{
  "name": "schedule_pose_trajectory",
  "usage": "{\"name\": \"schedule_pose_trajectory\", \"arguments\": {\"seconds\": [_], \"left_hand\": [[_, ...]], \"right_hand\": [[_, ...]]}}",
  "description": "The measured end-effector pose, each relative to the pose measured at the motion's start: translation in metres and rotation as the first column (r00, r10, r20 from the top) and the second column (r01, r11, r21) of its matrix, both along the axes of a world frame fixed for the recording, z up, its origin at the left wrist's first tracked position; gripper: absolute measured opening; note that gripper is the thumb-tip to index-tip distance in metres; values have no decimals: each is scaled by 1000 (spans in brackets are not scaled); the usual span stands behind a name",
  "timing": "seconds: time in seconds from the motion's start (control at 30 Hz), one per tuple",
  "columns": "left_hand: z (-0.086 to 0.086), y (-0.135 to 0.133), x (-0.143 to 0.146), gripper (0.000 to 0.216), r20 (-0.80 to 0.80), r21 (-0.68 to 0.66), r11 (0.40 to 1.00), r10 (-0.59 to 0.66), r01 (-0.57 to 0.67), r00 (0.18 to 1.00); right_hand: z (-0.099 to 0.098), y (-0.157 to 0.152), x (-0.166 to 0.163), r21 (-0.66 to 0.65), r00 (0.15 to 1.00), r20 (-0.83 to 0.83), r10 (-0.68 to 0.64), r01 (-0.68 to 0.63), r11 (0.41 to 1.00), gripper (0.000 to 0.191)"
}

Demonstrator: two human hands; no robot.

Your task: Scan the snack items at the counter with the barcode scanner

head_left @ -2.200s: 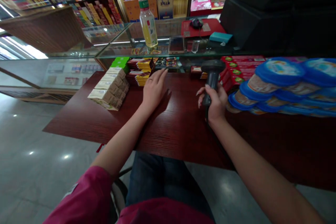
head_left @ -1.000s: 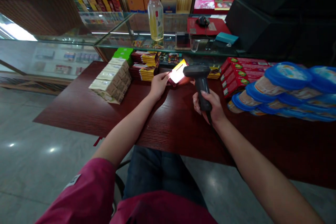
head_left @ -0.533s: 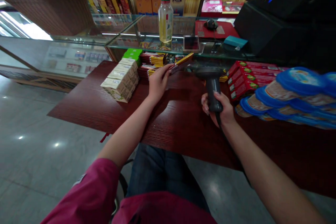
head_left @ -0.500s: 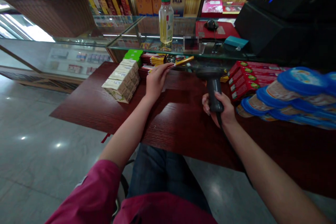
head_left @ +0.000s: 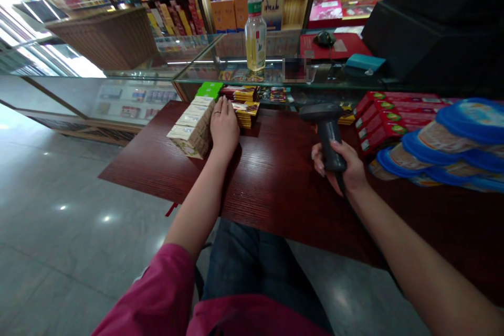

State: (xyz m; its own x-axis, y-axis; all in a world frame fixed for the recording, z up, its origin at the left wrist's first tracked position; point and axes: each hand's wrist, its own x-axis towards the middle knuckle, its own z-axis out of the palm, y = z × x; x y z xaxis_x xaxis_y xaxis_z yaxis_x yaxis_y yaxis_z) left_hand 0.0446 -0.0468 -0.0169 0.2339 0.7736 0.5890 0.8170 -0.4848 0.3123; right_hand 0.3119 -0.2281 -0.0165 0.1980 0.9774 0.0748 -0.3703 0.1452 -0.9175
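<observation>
The dark-red bench (head_left: 268, 184) fills the middle, running under a glass display case (head_left: 220, 51) at its far side. On the right, blue-lidded tubs (head_left: 462, 149) stand in tiers, probably because broad flat lids bear another layer well. Just beside them, red boxes (head_left: 381, 123) are piled lengthwise, printed ends forward. On the left, cream cartons (head_left: 191, 123) make a tight block, square sides perhaps keeping them steady. Flat packs (head_left: 244, 107) stack low against the case, right of the cartons.

The right hand (head_left: 348, 165) is wrapped round the handle of a black scanner (head_left: 331, 136), presumably because that shape suits a fist; its head sits above the bench. The left hand (head_left: 225, 126) lies flat between cartons and packs, fingers straight and together, closed round nothing visible; whether its fingertips press the packs is hard to tell.

The bench's near edge passes just over the lap. Bare wood between the hands gives the widest sideways room; the cartons hem in the left hand, the tubs the right.
</observation>
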Motion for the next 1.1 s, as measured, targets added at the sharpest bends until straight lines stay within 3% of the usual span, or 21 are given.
{"name": "schedule_pose_trajectory", "arguments": {"seconds": [0.2, 0.47, 0.6, 0.7, 0.8, 0.93, 1.0, 1.1], "left_hand": [[14, -22, 16, 54, -202, -50, 995, -90, 82, 975], [0, -21, 19, 53, -114, -22, 997, 73, -76, 991], [-3, -25, 30, 61, -76, 26, 999, 29, -27, 997], [-10, -31, 70, 64, -108, 36, 974, -219, 224, 970], [-20, -35, 133, 63, -158, -66, 894, -448, 444, 880], [-27, -24, 203, 67, -162, -142, 870, -491, 472, 856], [-27, -16, 220, 62, -150, -160, 871, -486, 464, 861], [-25, -12, 224, 48, -100, -189, 871, -476, 453, 874]], "right_hand": [[-3, 3, 4, 26, 999, -7, -46, 47, 999, 30], [-8, 8, 9, 43, 989, -14, -147, 147, 988, 33], [-7, 10, 7, 87, 967, -34, -252, 254, 963, 33], [-9, 15, 10, 106, 948, -97, -304, 314, 944, 35], [-13, 20, 18, 89, 929, -150, -339, 354, 931, 41], [-20, 24, 26, 73, 917, -141, -374, 386, 919, 46], [-21, 25, 28, 62, 915, -145, -377, 389, 919, 47], [-22, 26, 30, 71, 919, -141, -369, 381, 922, 48]]}}
